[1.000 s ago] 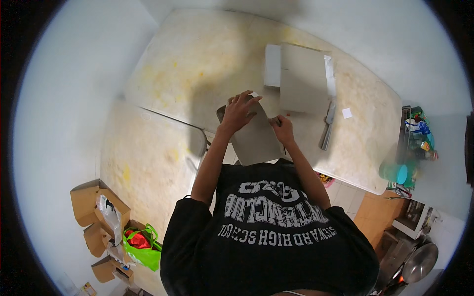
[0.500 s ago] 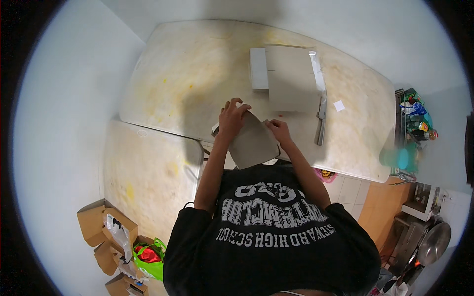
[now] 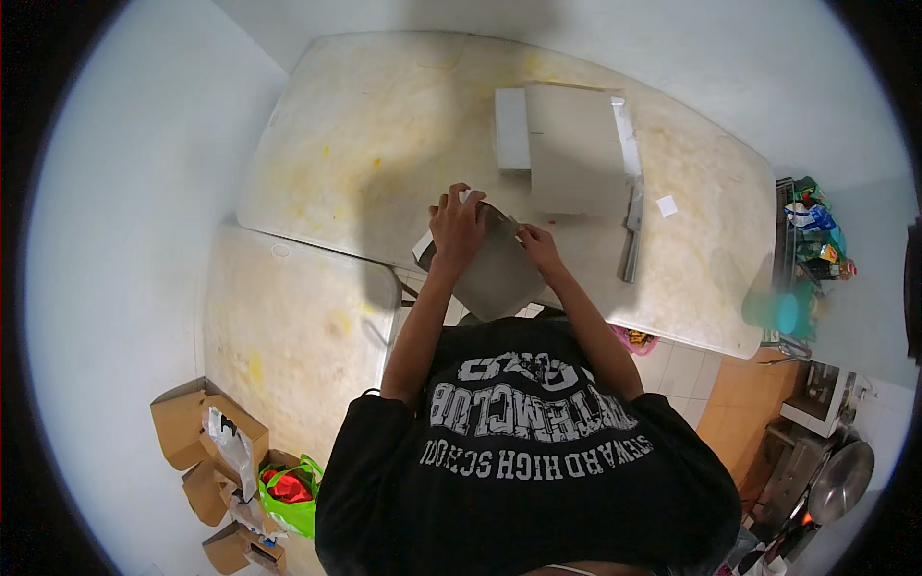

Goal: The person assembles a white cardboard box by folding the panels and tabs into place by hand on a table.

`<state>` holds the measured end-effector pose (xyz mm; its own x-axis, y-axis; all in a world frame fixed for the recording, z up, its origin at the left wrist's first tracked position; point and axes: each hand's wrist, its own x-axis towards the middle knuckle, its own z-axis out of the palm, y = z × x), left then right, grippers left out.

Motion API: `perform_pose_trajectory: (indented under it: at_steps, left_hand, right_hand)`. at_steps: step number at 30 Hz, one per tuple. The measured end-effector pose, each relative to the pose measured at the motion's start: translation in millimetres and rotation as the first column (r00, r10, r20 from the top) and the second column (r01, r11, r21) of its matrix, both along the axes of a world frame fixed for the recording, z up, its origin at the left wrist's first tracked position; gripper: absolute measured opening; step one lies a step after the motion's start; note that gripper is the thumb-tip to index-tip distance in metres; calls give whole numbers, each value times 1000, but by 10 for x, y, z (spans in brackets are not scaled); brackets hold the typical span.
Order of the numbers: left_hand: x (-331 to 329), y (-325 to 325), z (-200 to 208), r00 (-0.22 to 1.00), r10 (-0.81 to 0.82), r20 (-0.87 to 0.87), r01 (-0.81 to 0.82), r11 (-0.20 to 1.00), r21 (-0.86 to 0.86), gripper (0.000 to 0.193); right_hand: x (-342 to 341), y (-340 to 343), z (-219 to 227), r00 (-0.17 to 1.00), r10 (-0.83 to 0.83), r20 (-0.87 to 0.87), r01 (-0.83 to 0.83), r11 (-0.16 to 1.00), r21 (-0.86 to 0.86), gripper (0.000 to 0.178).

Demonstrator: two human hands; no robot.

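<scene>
A grey cardboard piece [image 3: 499, 278] is bent and tilted at the near edge of the table, in front of my shirt. My left hand [image 3: 458, 228] grips its upper left part, fingers curled over the far edge, where a bit of white shows. My right hand [image 3: 539, 250] pinches its upper right edge between thumb and fingers. A white flap [image 3: 423, 248] sticks out beside my left wrist. Farther off lies a flat grey cardboard sheet [image 3: 576, 173], with a white box [image 3: 512, 130] at its left side. What looks like a knife [image 3: 631, 235] rests along the sheet's right edge.
A small white paper square [image 3: 667, 205] lies right of the knife on the stained table [image 3: 317, 115]. A second table [image 3: 288, 317] adjoins at left. Cardboard boxes [image 3: 206, 432] and a green bag [image 3: 300, 518] stand lower left. A rack [image 3: 786, 230] and teal container [image 3: 786, 312] stand right.
The cardboard's upper edge has curved more and its face has tilted. My right hand has moved slightly up along its edge. Both hands keep their hold, and the whole view has shifted a little.
</scene>
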<state>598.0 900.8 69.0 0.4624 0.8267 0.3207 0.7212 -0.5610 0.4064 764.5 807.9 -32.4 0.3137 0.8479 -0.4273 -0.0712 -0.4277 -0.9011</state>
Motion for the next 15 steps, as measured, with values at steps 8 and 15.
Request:
perform_pose_trajectory:
  at_steps: [8,15]
  left_hand:
    - [-55,78,-59,995,-42,-95,22,978,-210,20]
    - [-25,241,-144,886,-373,-275,273,900,-340,18]
  right_hand:
    - [-55,-43,46,950,73,303,-102,991,82,31]
    - [-17,41,-105,872,131,472,-193,977,86,32]
